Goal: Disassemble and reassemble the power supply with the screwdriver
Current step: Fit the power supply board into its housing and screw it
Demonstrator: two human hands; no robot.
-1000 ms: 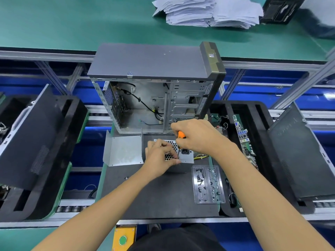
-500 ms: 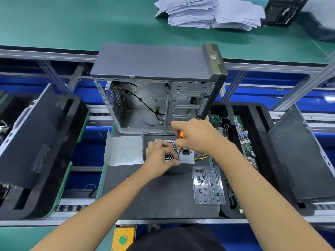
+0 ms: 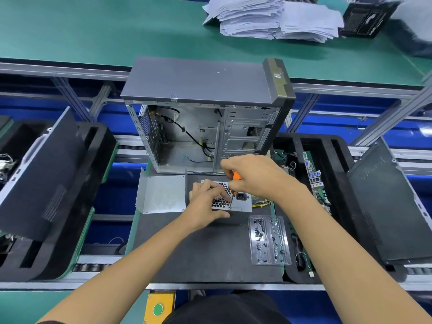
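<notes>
Right hand (image 3: 254,175) is gripping the orange screwdriver (image 3: 235,177), tip on the power supply (image 3: 243,203); left hand (image 3: 205,204) fingers are curling around it.

Bare forearms (image 3: 131,265), dark garment (image 3: 224,309) below

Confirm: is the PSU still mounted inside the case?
No. The power supply sits on the dark mat in front of the open case, screwdriver tip on it.

Dark work mat (image 3: 205,258), on it open computer case (image 3: 201,127), power supply (image 3: 240,202), bent metal cover (image 3: 163,195), clear screw tray (image 3: 268,239)
</notes>
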